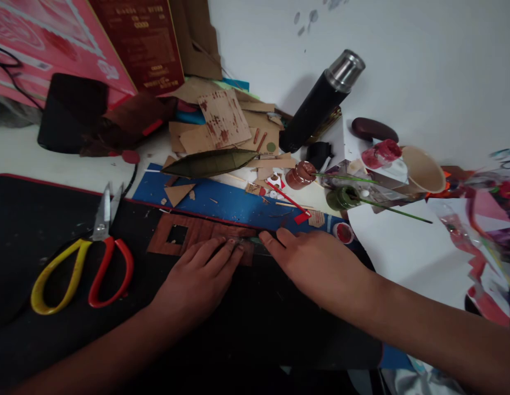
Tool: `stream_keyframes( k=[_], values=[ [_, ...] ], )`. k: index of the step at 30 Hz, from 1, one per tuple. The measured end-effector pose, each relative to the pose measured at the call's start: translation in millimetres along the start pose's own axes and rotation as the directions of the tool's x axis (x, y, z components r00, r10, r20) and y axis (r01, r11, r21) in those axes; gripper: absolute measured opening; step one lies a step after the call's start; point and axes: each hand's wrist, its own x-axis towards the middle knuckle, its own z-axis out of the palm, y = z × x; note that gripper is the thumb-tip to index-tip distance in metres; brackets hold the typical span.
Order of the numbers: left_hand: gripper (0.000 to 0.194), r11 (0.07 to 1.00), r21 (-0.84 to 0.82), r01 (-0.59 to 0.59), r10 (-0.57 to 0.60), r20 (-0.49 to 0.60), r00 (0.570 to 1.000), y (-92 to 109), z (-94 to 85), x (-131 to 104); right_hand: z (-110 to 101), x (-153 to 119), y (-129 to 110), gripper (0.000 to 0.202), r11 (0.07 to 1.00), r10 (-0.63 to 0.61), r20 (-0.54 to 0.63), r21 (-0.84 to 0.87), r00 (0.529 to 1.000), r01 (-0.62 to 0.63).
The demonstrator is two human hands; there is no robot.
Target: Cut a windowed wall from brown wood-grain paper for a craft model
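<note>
The step in hand looks like close work at the right end of a brown panel, which lies flat on the black mat, just on the near side of the blue strip. The person's left hand is spread palm down, its fingers reaching forward over the panel and pressing rather than grasping. The right hand is curled beside the panel's right end, knuckles up; whether its fingers close on a tool cannot be told. A small, clear, greenish piece shows between the two hands, too blurred to name.

The next move seems to call for the left hand to keep the panel flat and unslipping, with its fingertips clear of whatever the right hand works with.

The panel's long axis runs left to right across the person's front, dipping slightly toward the person at the right. Its square opening sits toward the left end, on the side of the scissors, whose blades point away from the person
</note>
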Motion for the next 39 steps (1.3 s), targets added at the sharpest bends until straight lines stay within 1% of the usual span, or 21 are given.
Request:
stream_keyframes(
  k=[8,12,17,22,26,34,37,39],
  values=[
    [0.037,1.0,0.025,-0.008,0.008,-0.011,1.0,1.0,1.0,0.1,7.6,-0.6,4.4,0.054,0.999,0.038,-0.005,0.026,0.999,-0.037],
    [0.037,1.0,0.022,-0.002,0.003,-0.022,1.0,1.4,1.8,-0.2,5.8,-3.9,11.4,0.049,0.997,0.061,0.0,0.042,0.998,-0.061],
    [0.038,0.999,0.032,-0.002,0.002,-0.005,1.0,1.6,1.0,0.4,1.7,-12.4,15.8,0.046,0.989,0.129,-0.011,0.074,0.992,-0.128],
    [0.038,1.0,0.027,0.0,0.001,-0.027,1.0,1.4,0.9,0.4,3.3,-12.2,11.8,0.045,0.989,0.117,-0.03,0.092,0.993,-0.114],
    [0.038,1.0,0.011,0.006,-0.006,-0.023,1.0,1.3,1.4,0.0,5.2,-9.2,10.3,0.044,0.99,0.107,-0.039,0.098,0.993,-0.103],
    [0.037,1.0,0.002,0.005,-0.005,-0.035,0.999,0.8,0.5,1.2,7.3,-6.3,9.7,0.038,0.993,0.094,-0.061,0.076,0.994,-0.09],
    [0.037,1.0,0.003,0.009,-0.009,-0.025,1.0,0.8,1.0,1.0,9.1,-5.4,9.0,0.038,0.994,0.086,-0.072,0.068,0.994,-0.081],
    [0.037,1.0,0.006,0.009,-0.009,-0.014,1.0,0.8,1.6,0.3,8.6,-4.8,8.6,0.039,0.995,0.085,-0.057,0.057,0.995,-0.082]
  ],
)
